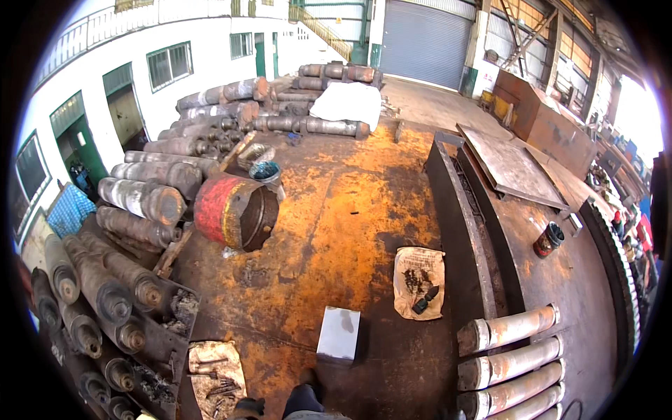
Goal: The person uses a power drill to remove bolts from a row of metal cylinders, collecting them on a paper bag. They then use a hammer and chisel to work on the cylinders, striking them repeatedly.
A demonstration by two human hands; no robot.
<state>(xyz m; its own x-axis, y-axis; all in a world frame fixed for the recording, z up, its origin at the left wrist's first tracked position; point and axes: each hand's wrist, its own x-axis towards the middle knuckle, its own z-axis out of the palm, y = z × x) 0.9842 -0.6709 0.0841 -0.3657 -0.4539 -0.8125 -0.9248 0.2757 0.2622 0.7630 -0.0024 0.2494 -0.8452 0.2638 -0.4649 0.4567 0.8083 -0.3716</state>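
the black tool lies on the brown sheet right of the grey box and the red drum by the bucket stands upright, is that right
Not quite: in the head view the red drum lies on its side, its open end visible. It is by the bucket, and the black tool does lie on the brown sheet right of the grey box.

white wall (208, 64) | green-framed window (169, 66) | grey roller shutter (427, 42) | orange-stained floor (336, 210)

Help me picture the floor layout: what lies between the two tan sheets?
A grey box stands between the lower-left sheet and the right-hand sheet, with stained floor on either side; the head view shows this.
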